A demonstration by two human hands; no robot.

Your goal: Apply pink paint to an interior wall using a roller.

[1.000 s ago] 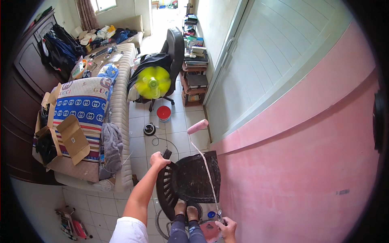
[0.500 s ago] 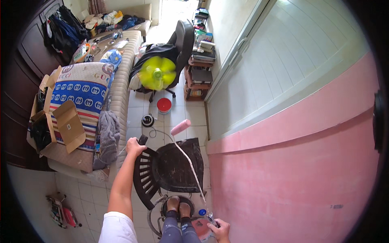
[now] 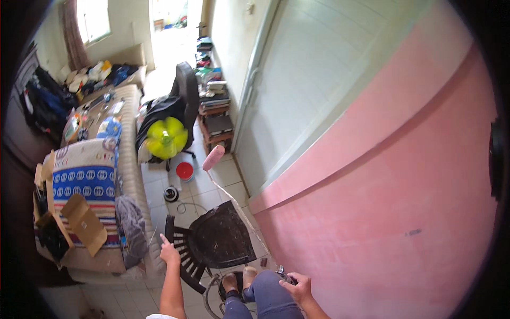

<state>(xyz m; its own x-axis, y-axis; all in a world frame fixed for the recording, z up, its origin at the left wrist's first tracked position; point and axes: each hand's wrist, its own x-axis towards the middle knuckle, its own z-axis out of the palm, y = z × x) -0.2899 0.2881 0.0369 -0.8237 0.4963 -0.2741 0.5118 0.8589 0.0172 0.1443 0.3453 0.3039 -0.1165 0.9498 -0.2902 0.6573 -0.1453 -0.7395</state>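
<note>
A paint roller is gripped in my right hand [image 3: 299, 288] at the lower middle. Its long thin paint-spattered rod [image 3: 237, 207] runs up and away to a pink roller sleeve [image 3: 213, 158], which hangs in the air away from the wall. My left hand [image 3: 169, 252] is beside the backrest of a dark slatted chair [image 3: 223, 237], index finger stretched out and no object in it; whether it touches the wood I cannot tell. My bare feet [image 3: 249, 276] are by a round dark stool against that chair, one knee bent and raised.
A pink painted wall [image 3: 361, 234] rises on the right, with a pale panelled door [image 3: 303, 90] beyond. Ahead are a spinning yellow-green fan [image 3: 167, 137], a red bucket [image 3: 185, 170], a black cable reel [image 3: 171, 194] and a black office chair [image 3: 187, 90]. A cluttered bed [image 3: 130, 159] lies left.
My view has turned and tilted up. My left hand has let go of the chair back and stretched its index finger out. The knee has risen; my right hand still grips the roller.
</note>
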